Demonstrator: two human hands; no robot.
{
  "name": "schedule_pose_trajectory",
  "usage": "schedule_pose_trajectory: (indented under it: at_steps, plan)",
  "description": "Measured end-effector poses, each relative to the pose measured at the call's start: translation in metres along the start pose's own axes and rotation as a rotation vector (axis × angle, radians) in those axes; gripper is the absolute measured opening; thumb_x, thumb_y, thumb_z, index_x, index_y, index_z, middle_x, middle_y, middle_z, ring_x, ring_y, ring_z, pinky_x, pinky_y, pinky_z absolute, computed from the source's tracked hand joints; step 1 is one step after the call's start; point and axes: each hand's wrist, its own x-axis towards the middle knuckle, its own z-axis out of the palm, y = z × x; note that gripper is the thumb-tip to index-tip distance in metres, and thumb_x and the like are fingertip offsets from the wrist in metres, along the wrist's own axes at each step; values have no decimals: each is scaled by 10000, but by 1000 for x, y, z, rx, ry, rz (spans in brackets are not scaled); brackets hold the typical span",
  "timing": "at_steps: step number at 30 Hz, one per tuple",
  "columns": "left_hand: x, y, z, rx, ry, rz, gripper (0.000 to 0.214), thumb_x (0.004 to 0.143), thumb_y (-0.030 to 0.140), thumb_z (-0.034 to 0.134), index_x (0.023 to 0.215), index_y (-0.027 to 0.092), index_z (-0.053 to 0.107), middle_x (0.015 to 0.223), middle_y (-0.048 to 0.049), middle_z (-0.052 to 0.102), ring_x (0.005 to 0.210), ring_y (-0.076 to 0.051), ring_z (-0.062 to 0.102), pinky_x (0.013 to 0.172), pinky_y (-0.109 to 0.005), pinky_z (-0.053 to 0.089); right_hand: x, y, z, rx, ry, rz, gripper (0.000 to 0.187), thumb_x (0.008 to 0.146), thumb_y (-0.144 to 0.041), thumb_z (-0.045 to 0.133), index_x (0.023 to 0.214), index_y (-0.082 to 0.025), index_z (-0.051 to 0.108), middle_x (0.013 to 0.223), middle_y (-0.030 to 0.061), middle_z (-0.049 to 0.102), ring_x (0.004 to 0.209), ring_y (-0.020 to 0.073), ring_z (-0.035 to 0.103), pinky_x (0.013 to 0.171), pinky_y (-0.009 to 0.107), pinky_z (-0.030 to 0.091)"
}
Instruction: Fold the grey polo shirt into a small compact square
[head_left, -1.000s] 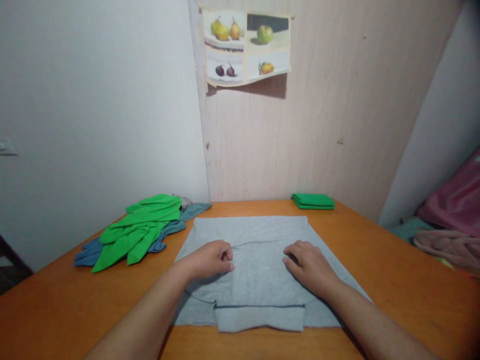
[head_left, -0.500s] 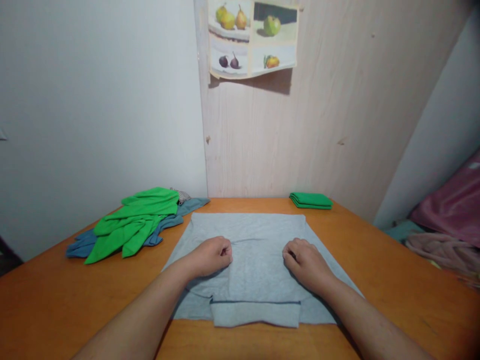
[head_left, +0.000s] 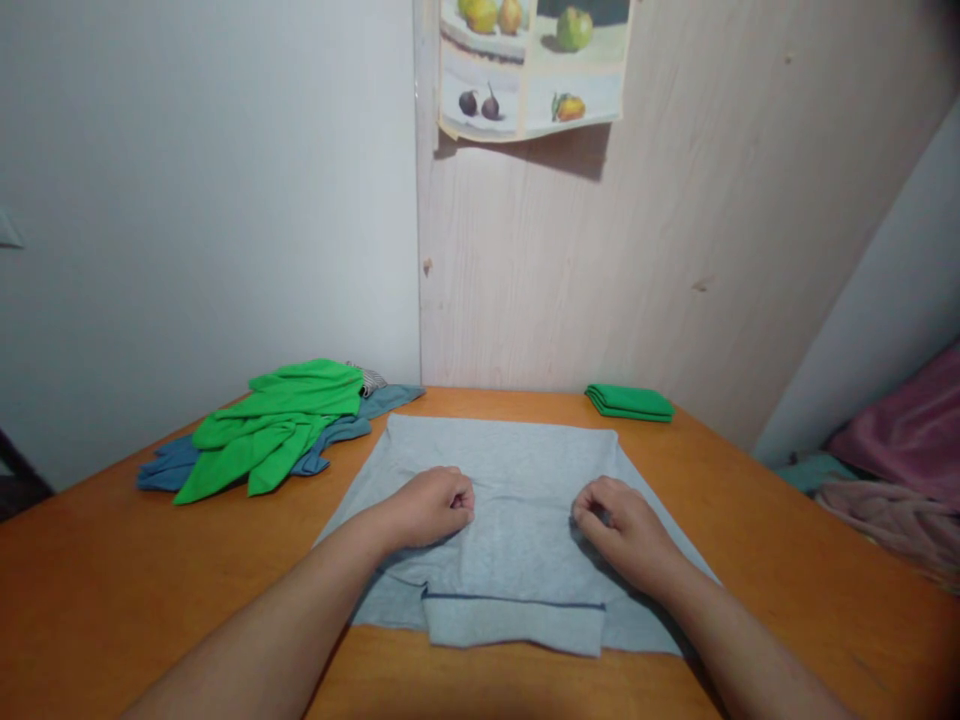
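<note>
A grey top (head_left: 517, 455) lies flat in the middle of the orange table (head_left: 795, 570), right in front of the person, with its thick band at the near edge. The left hand (head_left: 431, 505) is curled almost shut and pinches a little ridge of the grey top near its middle. The right hand (head_left: 626, 525) is curled the same way and nips the cloth a bit to the side of it. Both hands rest on the top, with a smooth strip of grey between them. I think a good fold needs both pinches to stay level with each other, so the edge comes up straight and not crooked. The hands should lift together and pull the cloth gently tight, so no wrinkles get folded in. A messy green pile (head_left: 277, 425) sits on a blue cloth (head_left: 169, 472) at the left, and the blue cloth comes very close to the far corner of the grey top, so that corner could catch on it. A small folded green cloth (head_left: 628, 401) sits by the wall, apart from the work. A fruit picture (head_left: 532, 60) hangs above.
</note>
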Motion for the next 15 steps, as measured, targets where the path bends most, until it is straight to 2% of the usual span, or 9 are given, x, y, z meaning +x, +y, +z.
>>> schedule_pose_trajectory:
  at_steps: [6,9,12,15]
  plan:
    - [-2,0,-3,-19,-9,35,139,820,247,541,800,171,656,823,-26,638,761,-159,549,675,-242,394,-5,-12,5,0,-125,-74,144,819,-284,608,942,-221,647,868,37,631,853,211,558,772,336,382]
    - [-6,1,-8,-141,-54,33,167,827,272,527,830,158,649,835,-22,633,759,-153,544,664,-241,400,-5,-12,5,-5,-163,-76,81,840,-233,564,866,-224,641,844,30,634,851,202,559,778,331,375]
    - [-8,1,-14,-262,-122,11,186,815,294,527,863,151,636,805,-4,615,732,-141,533,632,-230,395,-5,-13,5,6,-182,-95,107,849,-197,525,802,-219,618,808,20,629,828,188,556,769,321,370]
    - [-10,2,-19,-318,-123,-9,198,805,323,544,854,150,626,780,4,600,716,-134,519,619,-228,389,-5,-13,3,28,-160,-108,95,839,-191,526,789,-215,603,793,13,619,810,182,554,760,317,367]
